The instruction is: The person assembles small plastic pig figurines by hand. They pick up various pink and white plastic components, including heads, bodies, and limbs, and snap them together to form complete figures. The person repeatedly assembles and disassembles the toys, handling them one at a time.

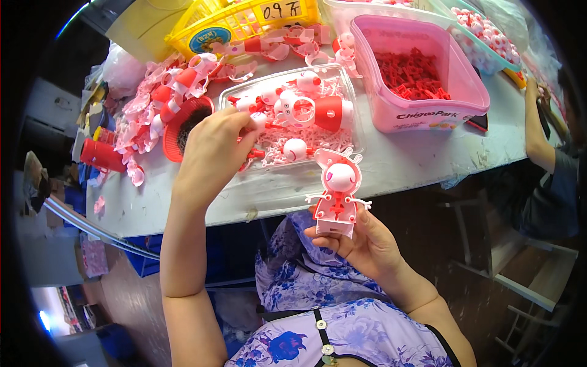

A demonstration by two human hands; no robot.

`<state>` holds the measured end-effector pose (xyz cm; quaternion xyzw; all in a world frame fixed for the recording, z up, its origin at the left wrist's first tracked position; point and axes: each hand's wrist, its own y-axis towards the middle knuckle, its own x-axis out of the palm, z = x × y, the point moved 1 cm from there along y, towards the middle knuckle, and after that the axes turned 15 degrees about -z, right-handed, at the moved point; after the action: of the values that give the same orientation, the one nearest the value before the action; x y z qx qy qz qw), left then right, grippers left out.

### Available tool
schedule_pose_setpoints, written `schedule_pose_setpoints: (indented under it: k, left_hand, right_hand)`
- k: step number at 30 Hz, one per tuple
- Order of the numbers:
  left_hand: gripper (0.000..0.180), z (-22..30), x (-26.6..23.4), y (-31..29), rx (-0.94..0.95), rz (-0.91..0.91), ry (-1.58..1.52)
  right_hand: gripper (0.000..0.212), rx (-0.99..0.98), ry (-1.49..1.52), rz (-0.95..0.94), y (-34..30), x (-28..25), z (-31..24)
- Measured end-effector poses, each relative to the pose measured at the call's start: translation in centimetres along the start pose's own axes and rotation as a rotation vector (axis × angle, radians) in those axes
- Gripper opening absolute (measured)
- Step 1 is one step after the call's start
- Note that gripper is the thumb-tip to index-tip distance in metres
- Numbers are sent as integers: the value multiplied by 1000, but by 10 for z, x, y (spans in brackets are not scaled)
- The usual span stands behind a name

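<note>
My right hand [367,243] is closed around the base of a pink toy figure [337,192], held upright just off the table's front edge. The figure's inner side shows, with a white ball in its head, thin white arms and a red piece in its body. Over the left side of a clear plastic tray [361,131], my left hand [214,144] has its fingertips pinched together beside a pale pink ball part [260,120]. What those fingers hold, if anything, is hidden. A red and pink toy body [318,113] and another ball [295,149] lie in the tray among small pink pieces.
Right of the tray stands a pink tub [422,116] of small red parts. Behind are a yellow basket [244,24] and a teal-rimmed bin [489,37] of balls. Pink and red shells [165,101] pile up at left, near a red bowl [174,131]. Another person's arm [537,125] is far right.
</note>
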<state>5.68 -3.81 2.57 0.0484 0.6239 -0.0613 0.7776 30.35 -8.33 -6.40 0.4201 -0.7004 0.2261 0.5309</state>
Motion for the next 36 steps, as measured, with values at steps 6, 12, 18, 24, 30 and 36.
schedule_pose_setpoints:
  k: [6,12,18,24,30,36]
  left_hand:
    - [17,8,5,12,66,174,-38]
    - [26,8,17,21,131,146,-14]
    - [20,9,16,14,68,168,-28]
    - [17,14,7,3,-69,-136,-360]
    - [29,2,24,7,51,-216,-446]
    - [19,1,22,12,-19,-311,-462]
  right_hand:
    - [54,10,-81,53,2,4,6]
    - [52,32,-22,-32,5,6,4]
    - [53,39,5,-8,5,7,3]
    - [53,64,2,0,6,4,4]
    - [53,65,-2,-13,6,4,7]
    - [53,48,1,3,3,4,5]
